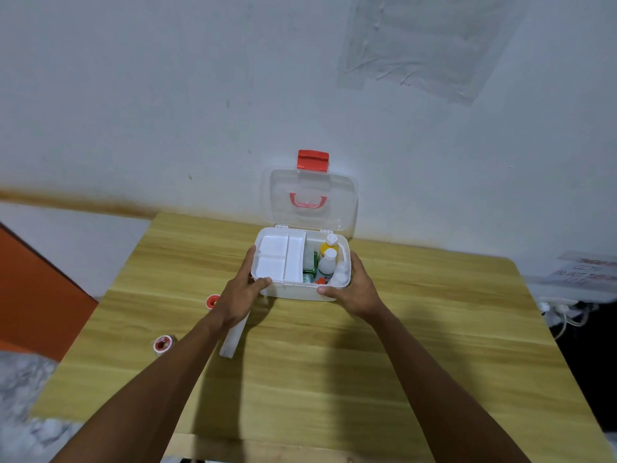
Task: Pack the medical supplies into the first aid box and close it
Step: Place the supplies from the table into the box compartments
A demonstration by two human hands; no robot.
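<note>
Left hand (240, 292): I see it clasping the box (293, 293) at its near left corner.
Right hand (355, 289): clasping the near right corner.
Lid (340, 202): upright, open.

**Dim room, soft overhead light, heavy wide-angle bend**

Muted, cool light from above and a little behind the head. Grey cast across the wall (167, 95). Soft-edged shadows on the table (434, 329) between the forearms, darkest just under the left hand (238, 297) and beside the right hand (355, 289). Whites inside the first aid box (293, 292) close to blown out, little surface detail. Faint sheen on the clear lid (334, 188). Table edges bowed, wall stain line curved. Left border smeared. Paper sign (587, 269) at right blurred, unreadable. Far right corner nearly black.
</note>
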